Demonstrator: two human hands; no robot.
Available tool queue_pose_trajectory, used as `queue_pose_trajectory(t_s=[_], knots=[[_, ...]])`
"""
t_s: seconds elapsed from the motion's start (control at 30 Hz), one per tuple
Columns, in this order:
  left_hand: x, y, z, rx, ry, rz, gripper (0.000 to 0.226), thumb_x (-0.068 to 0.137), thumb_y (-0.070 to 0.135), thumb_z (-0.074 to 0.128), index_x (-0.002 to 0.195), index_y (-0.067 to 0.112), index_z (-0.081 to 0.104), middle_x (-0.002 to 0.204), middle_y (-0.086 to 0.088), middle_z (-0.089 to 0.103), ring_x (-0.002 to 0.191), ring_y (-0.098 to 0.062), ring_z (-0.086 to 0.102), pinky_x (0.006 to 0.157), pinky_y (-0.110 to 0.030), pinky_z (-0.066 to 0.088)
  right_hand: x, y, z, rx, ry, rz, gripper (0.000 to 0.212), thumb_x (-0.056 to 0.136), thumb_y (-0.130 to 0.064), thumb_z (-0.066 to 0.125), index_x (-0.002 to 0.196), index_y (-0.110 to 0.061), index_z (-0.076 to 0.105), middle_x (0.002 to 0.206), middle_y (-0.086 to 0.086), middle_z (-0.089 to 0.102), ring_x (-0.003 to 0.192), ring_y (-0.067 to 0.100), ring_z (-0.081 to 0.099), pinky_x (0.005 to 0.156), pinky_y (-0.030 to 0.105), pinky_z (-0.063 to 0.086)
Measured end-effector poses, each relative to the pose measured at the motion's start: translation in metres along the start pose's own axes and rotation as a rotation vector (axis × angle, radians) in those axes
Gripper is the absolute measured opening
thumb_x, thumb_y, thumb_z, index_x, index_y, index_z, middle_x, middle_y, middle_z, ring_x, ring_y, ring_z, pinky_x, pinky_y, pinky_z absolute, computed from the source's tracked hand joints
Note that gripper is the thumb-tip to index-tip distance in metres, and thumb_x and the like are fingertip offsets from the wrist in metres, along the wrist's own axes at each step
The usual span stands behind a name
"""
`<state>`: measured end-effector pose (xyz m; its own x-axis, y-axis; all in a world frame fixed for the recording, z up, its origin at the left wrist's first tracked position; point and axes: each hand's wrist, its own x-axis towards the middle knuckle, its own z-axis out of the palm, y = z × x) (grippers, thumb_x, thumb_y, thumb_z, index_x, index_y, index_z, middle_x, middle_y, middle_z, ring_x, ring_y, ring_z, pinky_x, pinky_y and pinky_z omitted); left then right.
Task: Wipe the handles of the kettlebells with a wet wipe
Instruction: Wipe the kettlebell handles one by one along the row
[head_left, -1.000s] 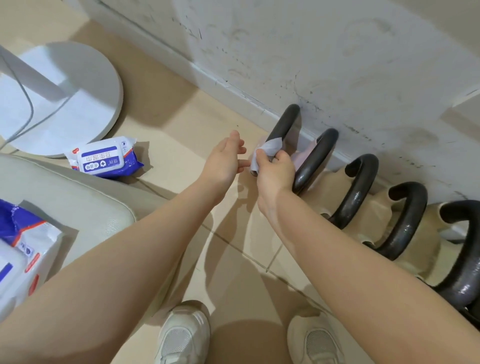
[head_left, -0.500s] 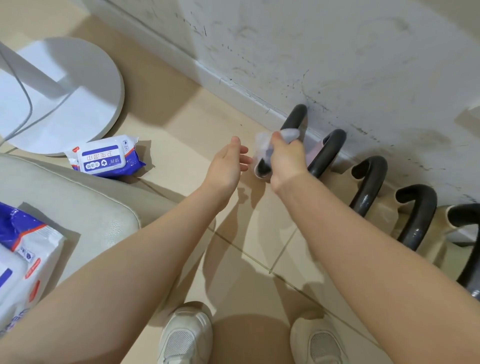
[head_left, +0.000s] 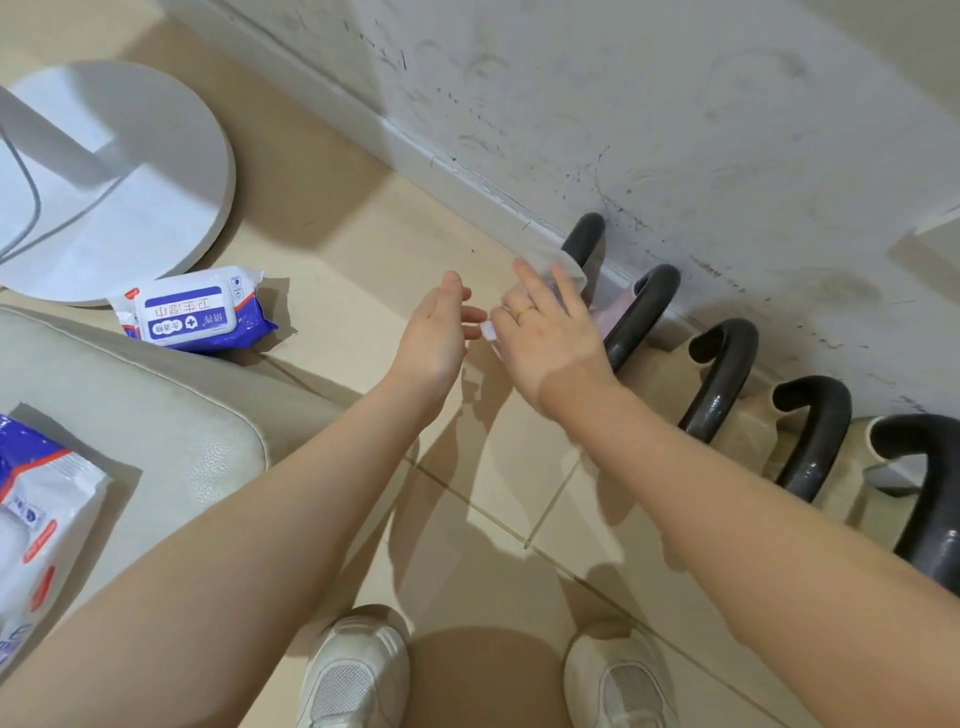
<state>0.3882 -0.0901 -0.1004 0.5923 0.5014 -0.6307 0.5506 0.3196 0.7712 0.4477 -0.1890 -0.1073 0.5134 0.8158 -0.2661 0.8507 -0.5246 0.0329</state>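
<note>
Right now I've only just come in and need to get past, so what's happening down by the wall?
A person is cleaning a row of kettlebells along the wall. The right hand presses a wet wipe over the first kettlebell handle, fingers draped across it. The left hand hovers open beside it, holding nothing. A pack of wipes lies on the floor nearby.

Seen from above: five dark kettlebell handles (head_left: 722, 379) lined along a scuffed wall (head_left: 675, 104) on a tiled floor (head_left: 363, 234). Right hand (head_left: 550, 332) laid over the first handle (head_left: 584, 234), wrapped round a white wet wipe (head_left: 558, 262). Left hand (head_left: 436, 332) just beside, fingers relaxed, holding nothing. Blue wipe packet (head_left: 195, 312) lay on floor near a round white stand base (head_left: 156, 156).
</note>
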Motion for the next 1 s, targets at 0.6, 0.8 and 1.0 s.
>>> queue_pose_trajectory(t_s=[0.6,0.8,1.0], knots=[[0.005,0.002,-0.003,-0.091,0.112,0.033,0.044,0.100,0.038,0.020,0.107,0.012,0.055,0.095,-0.003,0.060,0.074,-0.017,0.058,0.071,-0.028,0.044,0.000,0.009,0.005,-0.550,-0.062,-0.400,0.048,0.076,-0.024,0.028,0.097,-0.021,0.071,0.097,0.000,0.071,0.097,0.023,0.063,0.092,0.041,0.030],[0.007,0.001,-0.001,-0.129,0.141,0.072,0.042,0.100,0.036,0.022,0.103,0.011,0.056,0.087,-0.001,0.058,0.070,-0.015,0.056,0.065,-0.024,0.045,-0.005,0.027,0.011,-0.236,0.156,-0.253,0.043,0.090,-0.028,0.045,0.126,-0.007,0.053,0.138,0.014,0.051,0.117,0.032,0.055,0.101,0.041,0.037],[0.007,-0.001,0.004,-0.020,0.067,0.110,0.027,0.091,0.019,0.038,0.068,0.012,0.049,0.073,-0.002,0.053,0.068,-0.018,0.053,0.070,-0.031,0.045,0.003,0.049,-0.007,-0.001,0.144,0.006,0.068,0.091,-0.050,0.023,0.142,-0.006,0.031,0.156,0.014,0.014,0.145,0.028,0.008,0.115,0.036,-0.003]])
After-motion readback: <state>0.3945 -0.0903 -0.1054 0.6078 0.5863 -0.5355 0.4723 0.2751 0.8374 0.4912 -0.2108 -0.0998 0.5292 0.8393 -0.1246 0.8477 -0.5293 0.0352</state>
